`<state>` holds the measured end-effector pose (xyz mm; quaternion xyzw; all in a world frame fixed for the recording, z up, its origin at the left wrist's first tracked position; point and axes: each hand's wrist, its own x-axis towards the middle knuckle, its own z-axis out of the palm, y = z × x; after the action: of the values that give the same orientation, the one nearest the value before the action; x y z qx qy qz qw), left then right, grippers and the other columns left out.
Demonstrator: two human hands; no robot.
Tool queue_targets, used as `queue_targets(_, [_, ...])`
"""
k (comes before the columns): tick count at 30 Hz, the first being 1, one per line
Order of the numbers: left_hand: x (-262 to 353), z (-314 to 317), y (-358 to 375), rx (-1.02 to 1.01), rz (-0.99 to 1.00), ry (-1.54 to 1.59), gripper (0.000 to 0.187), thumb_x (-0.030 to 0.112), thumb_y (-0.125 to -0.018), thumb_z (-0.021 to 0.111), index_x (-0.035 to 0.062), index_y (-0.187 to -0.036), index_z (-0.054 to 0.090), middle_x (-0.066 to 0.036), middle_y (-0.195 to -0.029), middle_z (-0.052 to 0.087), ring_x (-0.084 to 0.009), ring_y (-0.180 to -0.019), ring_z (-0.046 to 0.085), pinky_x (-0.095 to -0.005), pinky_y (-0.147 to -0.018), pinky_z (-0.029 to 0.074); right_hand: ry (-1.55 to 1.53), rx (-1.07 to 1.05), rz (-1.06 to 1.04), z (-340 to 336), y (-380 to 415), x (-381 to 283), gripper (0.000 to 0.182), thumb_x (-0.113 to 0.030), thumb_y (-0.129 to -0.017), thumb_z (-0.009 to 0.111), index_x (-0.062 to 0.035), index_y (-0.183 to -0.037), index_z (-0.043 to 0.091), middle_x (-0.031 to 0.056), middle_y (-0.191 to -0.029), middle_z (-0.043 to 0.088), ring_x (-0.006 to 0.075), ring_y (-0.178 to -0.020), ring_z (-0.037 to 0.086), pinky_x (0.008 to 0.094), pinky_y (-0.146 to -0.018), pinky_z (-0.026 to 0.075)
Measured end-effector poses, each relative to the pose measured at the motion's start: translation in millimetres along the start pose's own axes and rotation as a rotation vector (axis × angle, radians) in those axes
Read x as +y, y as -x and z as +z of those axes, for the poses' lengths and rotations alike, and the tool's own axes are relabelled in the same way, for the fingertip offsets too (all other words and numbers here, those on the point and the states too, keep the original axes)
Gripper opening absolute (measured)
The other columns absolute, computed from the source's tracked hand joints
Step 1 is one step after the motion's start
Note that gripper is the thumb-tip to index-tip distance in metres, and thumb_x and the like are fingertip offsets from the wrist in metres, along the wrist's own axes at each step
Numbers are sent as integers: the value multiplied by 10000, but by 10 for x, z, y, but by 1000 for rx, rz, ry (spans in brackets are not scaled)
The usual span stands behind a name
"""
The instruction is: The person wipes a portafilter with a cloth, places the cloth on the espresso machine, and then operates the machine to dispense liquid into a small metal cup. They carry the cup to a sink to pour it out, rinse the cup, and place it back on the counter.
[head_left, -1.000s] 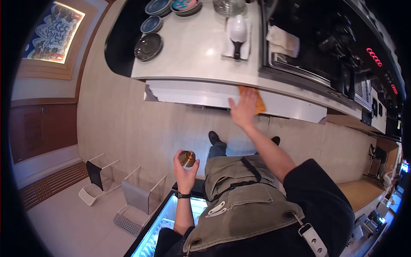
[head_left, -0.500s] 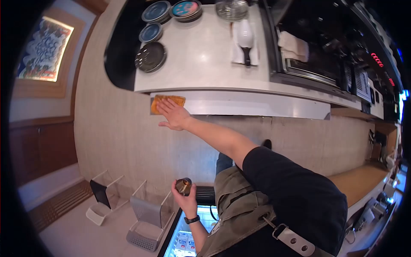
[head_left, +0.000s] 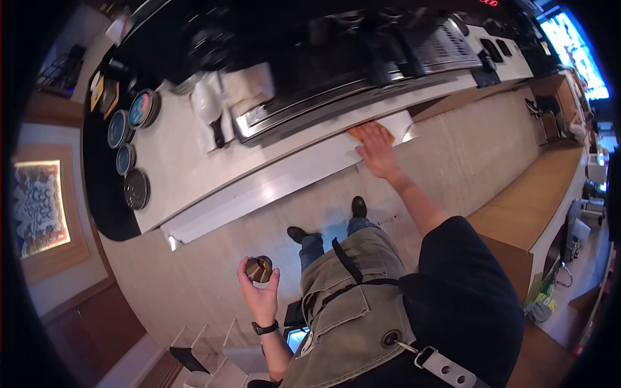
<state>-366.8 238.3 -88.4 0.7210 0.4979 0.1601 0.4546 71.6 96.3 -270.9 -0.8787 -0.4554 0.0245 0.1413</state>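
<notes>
My right hand [head_left: 377, 155] lies with its fingers stretched over an orange cloth [head_left: 354, 133], pressing it on the long white panel [head_left: 259, 191] below the counter edge. Hand and cloth are near the panel's right end, and the palm hides most of the cloth. Lower down, my left hand [head_left: 259, 302], with a dark watch at the wrist, is wrapped round a small metal cup [head_left: 253, 271] held over the floor. Something brownish shows at the cup's mouth.
Stacked plates [head_left: 143, 108], a dark plate [head_left: 136, 189] and a white scoop-like thing with a black handle [head_left: 207, 103] stand on the counter [head_left: 174, 174]. A folded towel [head_left: 248, 87] lies by the dark machine. Chairs [head_left: 194, 359] stand at the lower left; a wooden-topped bench [head_left: 530, 200] is at right.
My right hand and the cloth have travelled along the white panel from its left end to near its right end. The view has turned; my left hand still holds the cup.
</notes>
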Motion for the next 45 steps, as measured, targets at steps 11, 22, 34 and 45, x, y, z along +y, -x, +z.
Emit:
queue_targets(11, [684,1107,142,-89,17,108,721,80,-786,863,19,-1404,496,-130,-1310,602,-239,-1168,606,-377,-1038,480,-467,336,276,-112,507,1676,367,-109,-1066,484,-102,-1423,568,127,-1412,609,304,-1340,545,431,-1142,406])
queue_targets(22, [763,1385,191,-222,-21,4,710,145,-786,872,8,-1379,508,-150,-1211,675,-252,-1092,658,-381,-995,507,18,737,359,-1134,-638,3378,298,-140,-1040,512,0,-1280,619,209,-1368,617,376,-1358,514,573,-1188,292])
queue_targets(34, [69,275,172,-22,-147,126,735,192,-789,881,12,-1392,500,-159,-1233,654,-266,-1107,650,-379,-988,510,-226,593,-40,318,-730,-960,239,-122,-991,562,-49,-1207,635,153,-1252,634,351,-1295,533,567,-1179,295])
queue_targets(45, [-837,-1131,242,160,-169,121,723,175,-783,885,21,-1379,505,-158,-1174,677,-279,-1080,676,-387,-964,526,-318,362,-132,866,-803,-3833,401,-103,-1037,497,-88,-1433,559,70,-1523,531,278,-1479,399,511,-1241,217])
